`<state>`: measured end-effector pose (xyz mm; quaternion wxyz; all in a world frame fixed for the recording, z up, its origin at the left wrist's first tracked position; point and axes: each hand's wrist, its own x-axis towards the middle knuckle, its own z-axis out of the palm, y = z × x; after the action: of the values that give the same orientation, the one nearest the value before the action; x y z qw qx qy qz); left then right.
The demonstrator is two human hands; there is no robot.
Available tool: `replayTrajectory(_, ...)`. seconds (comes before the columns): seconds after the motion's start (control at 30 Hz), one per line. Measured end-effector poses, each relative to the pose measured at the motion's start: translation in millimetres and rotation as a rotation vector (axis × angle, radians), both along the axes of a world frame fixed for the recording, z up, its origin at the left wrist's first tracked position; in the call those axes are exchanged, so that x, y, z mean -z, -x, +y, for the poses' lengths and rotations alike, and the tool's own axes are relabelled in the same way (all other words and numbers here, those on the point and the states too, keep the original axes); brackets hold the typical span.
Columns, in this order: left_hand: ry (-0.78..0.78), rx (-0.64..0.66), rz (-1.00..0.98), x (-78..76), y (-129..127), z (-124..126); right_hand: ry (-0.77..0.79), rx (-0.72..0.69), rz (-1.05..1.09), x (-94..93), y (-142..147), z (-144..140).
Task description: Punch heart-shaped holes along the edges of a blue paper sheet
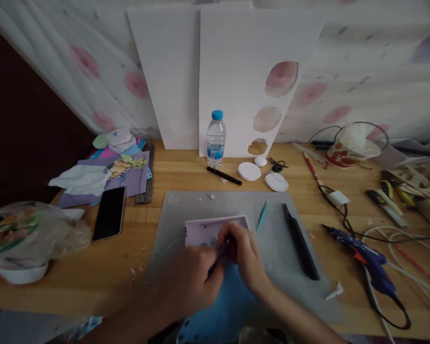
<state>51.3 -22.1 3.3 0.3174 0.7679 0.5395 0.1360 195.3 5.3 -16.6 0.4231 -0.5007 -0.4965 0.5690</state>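
My left hand point(200, 277), smeared by motion, is closed around a dark slim stick-like thing point(217, 262). Close against it, my right hand point(241, 253) has its fingers curled round a small dark red thing point(232, 251), whose kind I cannot make out. Whether the two held things are joined is hidden by the fingers. Beneath both hands lies a lavender panel with a raised white edge point(200, 233), dotted with small dark spots. A blue sheet point(232, 296) with dark spots along its border extends toward me.
The grey cutting mat point(175, 210) carries a teal stick point(263, 216) and a long black tool point(301, 243). Behind stand a water bottle point(216, 138), a black pen point(224, 176) and white boards point(232, 71). A phone point(109, 213) lies left; a blue glue gun point(367, 263) and cables lie right.
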Motion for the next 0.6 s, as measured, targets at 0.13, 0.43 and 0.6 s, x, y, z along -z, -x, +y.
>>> replayTrajectory(0.13,-0.016,-0.042,0.016,10.6,1,-3,0.041,0.122,0.072,3.7,5,3)
replayTrajectory(0.43,0.138,-0.023,-0.056,17.6,5,-8,0.02,-0.073,0.079,6.1,6,3)
replayTrajectory(0.6,0.157,-0.085,-0.107,16.0,4,-10,0.006,-0.08,0.026,5.5,2,4)
